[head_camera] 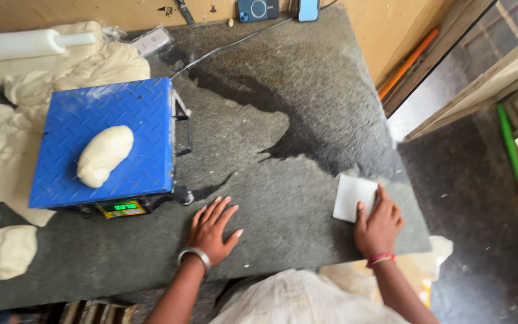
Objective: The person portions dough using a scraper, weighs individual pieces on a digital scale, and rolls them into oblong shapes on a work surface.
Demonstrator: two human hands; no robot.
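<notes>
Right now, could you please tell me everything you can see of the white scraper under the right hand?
The scraper is a flat, white, roughly rectangular card with rounded corners, plastic by the look of it. It lies flat on the dark stone counter near the right edge, just beyond a wet patch. The right hand rests on its near corner, fingers spread over its right side. Its upper face looks clean. Nothing else touches it.

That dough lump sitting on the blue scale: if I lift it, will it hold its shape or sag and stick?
The dough lump looks soft and rounded, so it would likely sag between the fingers. Its oblong form lying flat on the scale suggests it won't roll. The surface looks smooth and matte, so it may cling slightly to skin.
</notes>
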